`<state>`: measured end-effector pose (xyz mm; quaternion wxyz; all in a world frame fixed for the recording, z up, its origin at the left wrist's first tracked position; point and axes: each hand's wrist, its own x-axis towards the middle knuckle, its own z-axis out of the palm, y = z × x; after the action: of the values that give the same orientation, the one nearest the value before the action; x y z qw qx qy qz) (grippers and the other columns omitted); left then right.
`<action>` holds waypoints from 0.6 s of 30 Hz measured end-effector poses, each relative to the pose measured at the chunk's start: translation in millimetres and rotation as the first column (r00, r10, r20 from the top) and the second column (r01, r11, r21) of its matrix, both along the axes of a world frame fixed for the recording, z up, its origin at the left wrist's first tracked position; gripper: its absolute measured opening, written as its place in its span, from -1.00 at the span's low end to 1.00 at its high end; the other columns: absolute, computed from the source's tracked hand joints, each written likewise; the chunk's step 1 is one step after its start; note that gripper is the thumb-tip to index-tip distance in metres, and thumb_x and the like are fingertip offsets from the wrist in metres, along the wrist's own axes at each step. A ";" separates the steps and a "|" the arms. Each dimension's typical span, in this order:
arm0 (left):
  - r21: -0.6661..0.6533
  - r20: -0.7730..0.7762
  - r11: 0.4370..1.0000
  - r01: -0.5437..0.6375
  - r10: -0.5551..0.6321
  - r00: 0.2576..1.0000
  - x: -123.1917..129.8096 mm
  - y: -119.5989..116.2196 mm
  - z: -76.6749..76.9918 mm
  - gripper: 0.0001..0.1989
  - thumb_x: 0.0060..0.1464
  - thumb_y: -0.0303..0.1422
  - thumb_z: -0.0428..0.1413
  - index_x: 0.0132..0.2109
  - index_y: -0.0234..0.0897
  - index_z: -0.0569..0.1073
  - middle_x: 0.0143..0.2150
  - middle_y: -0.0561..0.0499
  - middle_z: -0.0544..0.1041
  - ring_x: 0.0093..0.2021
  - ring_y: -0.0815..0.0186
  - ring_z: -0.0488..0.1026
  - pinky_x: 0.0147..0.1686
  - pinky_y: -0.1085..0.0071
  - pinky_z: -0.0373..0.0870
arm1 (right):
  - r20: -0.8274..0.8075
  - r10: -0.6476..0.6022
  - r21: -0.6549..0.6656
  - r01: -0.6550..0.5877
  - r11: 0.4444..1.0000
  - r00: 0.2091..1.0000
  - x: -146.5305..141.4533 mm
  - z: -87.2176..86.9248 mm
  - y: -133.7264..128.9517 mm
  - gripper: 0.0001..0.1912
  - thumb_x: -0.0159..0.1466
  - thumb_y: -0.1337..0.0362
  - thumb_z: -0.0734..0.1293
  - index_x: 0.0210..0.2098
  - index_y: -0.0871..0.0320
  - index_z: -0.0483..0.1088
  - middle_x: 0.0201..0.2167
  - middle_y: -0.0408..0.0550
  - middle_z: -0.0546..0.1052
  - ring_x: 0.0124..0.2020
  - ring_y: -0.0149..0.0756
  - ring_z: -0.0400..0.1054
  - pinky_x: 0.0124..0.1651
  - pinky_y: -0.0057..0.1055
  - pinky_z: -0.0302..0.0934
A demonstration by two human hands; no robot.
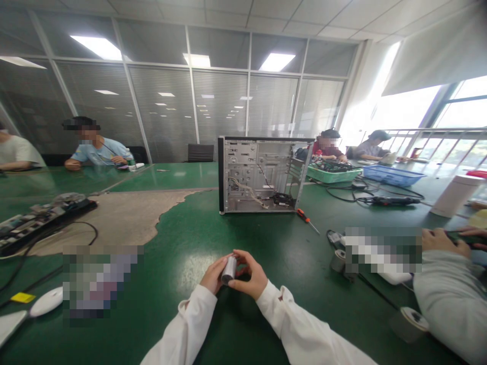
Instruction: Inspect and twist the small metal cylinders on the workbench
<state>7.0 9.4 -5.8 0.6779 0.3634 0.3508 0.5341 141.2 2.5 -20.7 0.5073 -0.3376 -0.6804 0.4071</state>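
Just above the green table (182, 324), a small silver metal cylinder (229, 268) with a darker end face is held between my two hands. My left hand (213, 274) grips its left side with closed fingers. Thumb and fingers of my right hand (251, 275) curl around it from the right. The cylinder is tilted, its dark end facing me; its exact kind does not show. Beyond my hands stands an open computer case (262, 175) with cables and a black fan inside. An orange-handled screwdriver (307, 221) lies by its right corner.
Similar cylinders (410, 324) lie to the right, near a co-worker's hand (443, 242). A green basket (335, 175) and a blue basket (393, 175) stand at the back right. A power strip (49, 218) and a white mouse (46, 302) are on the left. Other people sit around.
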 end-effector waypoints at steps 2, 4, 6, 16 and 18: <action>0.006 0.007 1.000 0.008 -0.008 1.000 -0.2 0.3 -2.9 -0.68 -0.27 -0.27 0.16 -0.30 -0.37 0.46 -0.34 -0.07 0.49 -0.33 0.25 0.40 -0.38 0.38 0.34 | -0.051 0.006 -0.072 -0.009 0.997 0.999 -0.3 -2.1 1.9 -0.32 -0.17 0.30 0.40 -0.06 0.07 0.12 -0.19 -0.04 0.29 -0.23 -0.30 0.24 -0.36 -0.43 0.22; -0.006 -0.028 0.999 0.039 -0.039 0.999 -1.1 0.9 -6.5 -0.63 -0.22 -0.23 0.13 -0.23 -0.35 0.41 -0.38 -0.05 0.48 -0.44 0.30 0.41 -0.52 0.43 0.32 | -0.114 0.010 -0.141 -0.026 0.990 0.993 -0.7 -4.4 4.3 -0.37 -0.16 0.26 0.40 -0.10 0.08 0.14 -0.24 -0.06 0.30 -0.27 -0.33 0.25 -0.38 -0.43 0.21; -0.025 -0.071 0.996 0.080 -0.082 0.994 -2.2 2.0 -10.3 -0.57 -0.19 -0.17 0.09 -0.17 -0.33 0.35 -0.45 -0.02 0.46 -0.56 0.35 0.38 -0.63 0.46 0.27 | -0.194 0.020 -0.207 -0.061 0.977 0.981 -1.0 -6.8 7.5 -0.41 -0.15 0.21 0.39 -0.13 0.08 0.16 -0.30 -0.09 0.31 -0.35 -0.35 0.27 -0.42 -0.43 0.20; 0.002 -0.191 0.970 0.242 -0.237 0.952 -3.4 6.4 -14.4 -0.38 -0.15 -0.04 -0.01 -0.02 -0.40 0.14 -0.59 -0.04 0.47 -0.61 0.39 0.36 -0.60 0.52 0.20 | -0.485 -0.011 -0.471 -0.251 0.845 0.874 4.4 -4.5 19.4 -0.56 -0.14 0.14 0.39 -0.30 0.19 0.27 -0.58 -0.18 0.38 -0.62 -0.49 0.22 -0.54 -0.51 0.10; 0.003 -0.186 0.972 0.234 -0.229 0.955 -3.9 6.1 -14.0 -0.38 -0.14 -0.05 0.00 -0.02 -0.39 0.13 -0.60 -0.03 0.46 -0.61 0.39 0.36 -0.59 0.51 0.20 | -0.547 -0.041 -0.553 -0.324 0.768 0.836 5.5 0.4 17.2 -0.58 -0.11 0.10 0.36 -0.32 0.21 0.28 -0.65 -0.18 0.36 -0.63 -0.48 0.22 -0.54 -0.52 0.11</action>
<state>3.1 15.5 -19.8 0.6956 0.4585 0.3604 0.4194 146.7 19.7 -20.3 0.4995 -0.3059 -0.3636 0.7244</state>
